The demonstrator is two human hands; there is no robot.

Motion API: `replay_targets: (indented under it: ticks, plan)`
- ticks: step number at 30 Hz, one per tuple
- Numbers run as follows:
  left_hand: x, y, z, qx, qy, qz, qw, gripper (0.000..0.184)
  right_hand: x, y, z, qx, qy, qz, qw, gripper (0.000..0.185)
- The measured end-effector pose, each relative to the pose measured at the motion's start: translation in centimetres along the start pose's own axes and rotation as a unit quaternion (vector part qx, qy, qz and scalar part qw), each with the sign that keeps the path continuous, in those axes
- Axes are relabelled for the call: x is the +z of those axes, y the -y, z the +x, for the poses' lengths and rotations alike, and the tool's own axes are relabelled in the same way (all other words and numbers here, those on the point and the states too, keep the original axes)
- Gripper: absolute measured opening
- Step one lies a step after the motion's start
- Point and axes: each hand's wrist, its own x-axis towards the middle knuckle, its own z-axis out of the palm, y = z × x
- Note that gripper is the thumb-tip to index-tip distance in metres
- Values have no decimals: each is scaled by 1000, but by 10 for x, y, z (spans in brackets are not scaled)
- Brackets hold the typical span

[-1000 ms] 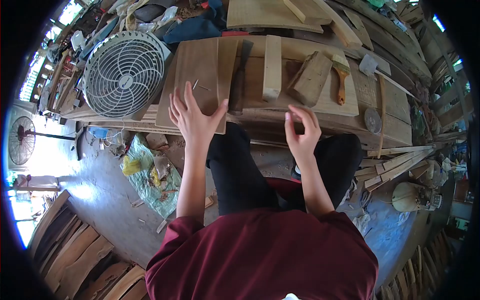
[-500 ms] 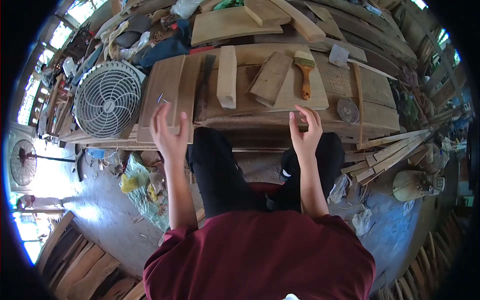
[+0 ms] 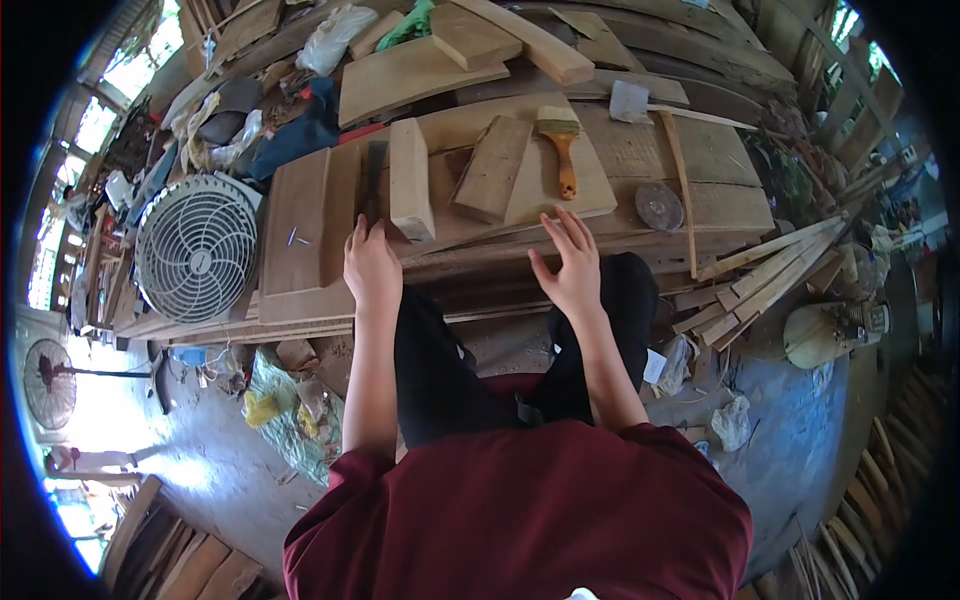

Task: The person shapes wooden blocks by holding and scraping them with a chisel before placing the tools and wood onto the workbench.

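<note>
The left hand [image 3: 373,268] reaches to the front of the worktop, its fingers bent down at the near end of a long dark tool; whether they close on it cannot be told. The right hand [image 3: 572,265] holds nothing, its fingers loosely spread and the thumb apart, close to the front edge of a pale board.

The worktop [image 3: 735,215] is made of wide planks and stretches across in front of the person's knees. The pale board [image 3: 572,208] lies on it near the middle. A fan [image 3: 200,255] with a round white grille stands at the left. Just right of the fan lies a flat brown board [image 3: 298,200], its near end close to the left hand. A rough block [image 3: 495,170] rests at a slant on the pale board, with a narrower pale block [image 3: 410,175] to its left. The dark tool [image 3: 376,170] lies between the brown board and the pale block, pointing away from the person. A thin wooden strip [image 3: 680,190] lies at the right. The brush [image 3: 565,160] lies on the pale board, handle towards the right hand. A round disc [image 3: 660,207] sits just left of the strip. Smallest are two thin shiny pieces [image 3: 292,237] on the brown board.
</note>
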Motion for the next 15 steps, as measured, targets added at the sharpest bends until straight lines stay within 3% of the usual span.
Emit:
replay_targets:
  ticks: [2,5,15]
  plan:
    - [7,-6,6,-6,14,22,1000,29,6,-1,-3,1,22,-19,1000,56]
    - [14,-6,20,-28,42,62,997,34,9,3,0,-4,7,-83,997,53]
    - [38,15,46,24,-50,-105,993,35,21,-16,11,-31,-10,-66,997,49]
